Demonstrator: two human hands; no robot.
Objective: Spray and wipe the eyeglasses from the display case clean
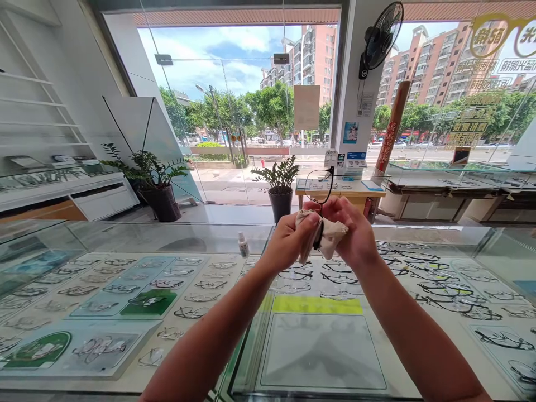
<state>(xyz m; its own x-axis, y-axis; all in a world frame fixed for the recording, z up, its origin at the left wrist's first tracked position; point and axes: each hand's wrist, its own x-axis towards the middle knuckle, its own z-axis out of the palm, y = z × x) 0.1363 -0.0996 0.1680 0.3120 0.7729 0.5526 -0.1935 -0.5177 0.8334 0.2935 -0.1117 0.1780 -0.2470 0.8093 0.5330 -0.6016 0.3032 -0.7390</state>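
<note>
A pair of black-rimmed glasses [319, 185] is raised in front of me above a glass display counter [167, 237]. My left hand [288, 239] pinches a beige cleaning cloth [330, 237] against the lower part of the glasses. My right hand [354, 231] grips the glasses and the cloth from the right side. One lens stands clear above my fingers; the other is wrapped in the cloth.
Under the counter glass lie several rows of spectacle frames [192, 285]. A small white spray bottle [243, 245] stands on the counter left of my hands. Two potted plants [280, 187], a wooden table and glass shopfront are beyond. A wall fan [380, 36] hangs upper right.
</note>
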